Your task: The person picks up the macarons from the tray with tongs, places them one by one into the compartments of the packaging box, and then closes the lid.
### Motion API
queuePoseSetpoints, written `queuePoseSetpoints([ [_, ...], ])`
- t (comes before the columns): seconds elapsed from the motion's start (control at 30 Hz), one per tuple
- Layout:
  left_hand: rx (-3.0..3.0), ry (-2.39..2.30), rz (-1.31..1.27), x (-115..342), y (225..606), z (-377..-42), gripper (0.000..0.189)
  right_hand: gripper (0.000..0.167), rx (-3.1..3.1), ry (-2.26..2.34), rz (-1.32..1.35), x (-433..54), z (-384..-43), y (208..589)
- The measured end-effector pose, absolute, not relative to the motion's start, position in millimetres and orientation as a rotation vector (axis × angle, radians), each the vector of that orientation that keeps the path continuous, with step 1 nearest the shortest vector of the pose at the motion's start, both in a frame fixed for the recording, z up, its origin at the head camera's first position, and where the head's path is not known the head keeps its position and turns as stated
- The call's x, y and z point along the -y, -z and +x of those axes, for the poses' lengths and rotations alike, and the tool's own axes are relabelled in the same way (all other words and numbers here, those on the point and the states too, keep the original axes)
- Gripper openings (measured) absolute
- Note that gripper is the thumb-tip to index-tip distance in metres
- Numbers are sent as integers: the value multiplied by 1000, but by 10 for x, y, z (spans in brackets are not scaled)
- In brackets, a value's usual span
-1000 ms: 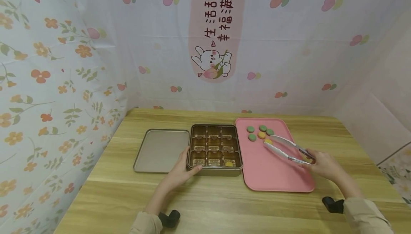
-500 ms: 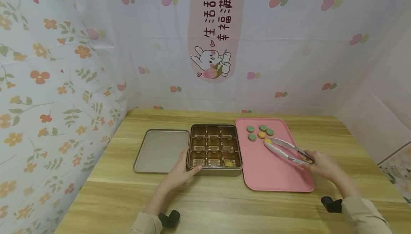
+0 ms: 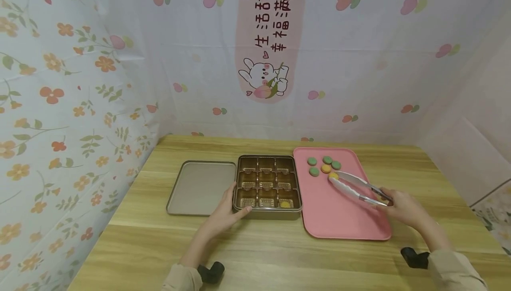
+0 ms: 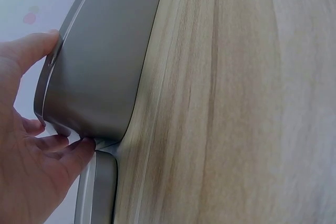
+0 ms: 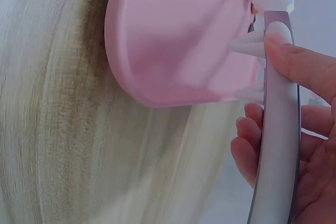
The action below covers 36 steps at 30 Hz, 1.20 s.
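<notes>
My left hand [image 3: 223, 212] holds the near left corner of a metal tin box [image 3: 268, 214], thumb on its rim and fingers against its side. A clear divided insert fills the box, with a yellow macaron [image 3: 284, 204] in its near right compartment. In my right hand [image 3: 403, 207] I grip metal tongs [image 5: 281, 124] above the pink tray [image 3: 339, 221]. The tips of the tongs stand on either side of another yellow macaron [image 3: 333, 175] on the tray. Further back on it lie one more yellow macaron [image 3: 326, 168] and several green macarons [image 3: 314, 172].
Left of the box lies a flat metal lid [image 3: 201, 189], close against it. The tray's left edge adjoins the box's right side. A printed cloth [image 3: 191, 118] hangs behind the wooden table [image 3: 263, 255]. Black wrist mounts [image 3: 211, 272] sit below both hands.
The upper arm of the tongs has come down and inward, so the tips stand closer about the yellow macaron. My left hand and the box stay in place.
</notes>
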<state>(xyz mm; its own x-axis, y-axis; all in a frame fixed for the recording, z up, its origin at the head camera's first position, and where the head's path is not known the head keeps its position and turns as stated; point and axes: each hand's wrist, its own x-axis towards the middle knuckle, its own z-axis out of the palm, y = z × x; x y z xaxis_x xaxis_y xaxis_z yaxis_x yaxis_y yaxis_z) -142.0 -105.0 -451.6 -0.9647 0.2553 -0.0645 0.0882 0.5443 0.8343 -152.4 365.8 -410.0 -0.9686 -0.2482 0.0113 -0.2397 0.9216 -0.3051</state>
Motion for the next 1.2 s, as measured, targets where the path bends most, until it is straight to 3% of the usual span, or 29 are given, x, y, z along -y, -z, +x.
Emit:
queuePoseSetpoints([
  [0.63,-2590,-1404,301,1045,4503,-1417,94,47,-3069,471,-424,-3537,-1475,4044],
  [0.83,-2594,-1401,299,1052,4520,-1424,95,37,-3076,471,-468,-3470,-1463,3961],
  [1.03,-2598,-1396,301,1052,4524,-1426,96,41,-3094,480,-550,-3375,-1440,3849],
  [1.2,-2596,-1398,302,1045,4519,-1423,96,34,-3151,450,-651,-3274,-1427,3770],
])
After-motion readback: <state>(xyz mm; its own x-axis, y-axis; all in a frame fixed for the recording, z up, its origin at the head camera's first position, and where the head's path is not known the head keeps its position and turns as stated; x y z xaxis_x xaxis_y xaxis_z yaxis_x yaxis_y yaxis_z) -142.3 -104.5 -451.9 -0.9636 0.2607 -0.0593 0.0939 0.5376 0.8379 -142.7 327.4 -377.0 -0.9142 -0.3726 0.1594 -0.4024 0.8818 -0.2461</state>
